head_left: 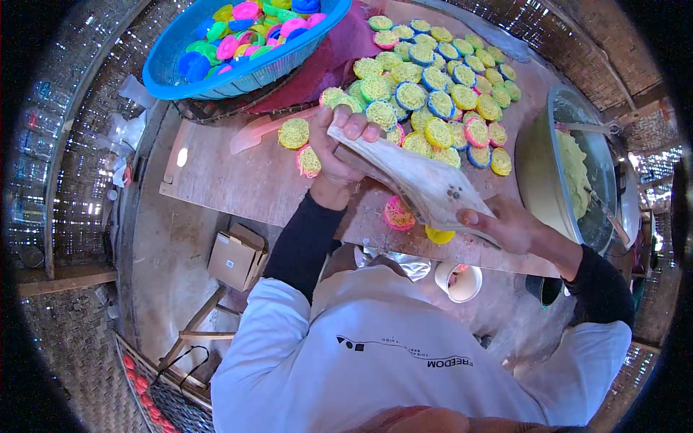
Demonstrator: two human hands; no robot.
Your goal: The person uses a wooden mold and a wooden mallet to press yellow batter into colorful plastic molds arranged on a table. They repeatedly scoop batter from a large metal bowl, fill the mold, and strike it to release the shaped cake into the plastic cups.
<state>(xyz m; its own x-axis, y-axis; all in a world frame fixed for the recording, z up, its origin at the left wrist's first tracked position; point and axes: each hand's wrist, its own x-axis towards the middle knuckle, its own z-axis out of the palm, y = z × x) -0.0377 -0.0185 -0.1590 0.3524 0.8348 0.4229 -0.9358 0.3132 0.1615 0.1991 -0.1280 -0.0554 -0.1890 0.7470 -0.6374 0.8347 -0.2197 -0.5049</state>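
Note:
My left hand (338, 144) is closed around the upper left end of a pale wooden press (426, 180). My right hand (509, 227) grips its lower right end. The press is tilted, with a small cluster of dark holes on its face. Close below it on the table sit a pink cup mould (399, 213) with yellowish strands and a yellow mould (439, 235), both partly hidden by the press. Beyond my hands, many small coloured moulds (411, 95) topped with pale yellow noodle strands crowd the wooden table (238, 184).
A blue plastic basket (238, 86) full of bright empty moulds stands at the far left. To the right is a large basin (538, 155) holding pale green dough (574, 173) and utensils. Below the table are a cardboard box (234, 258) and a white bucket (465, 289).

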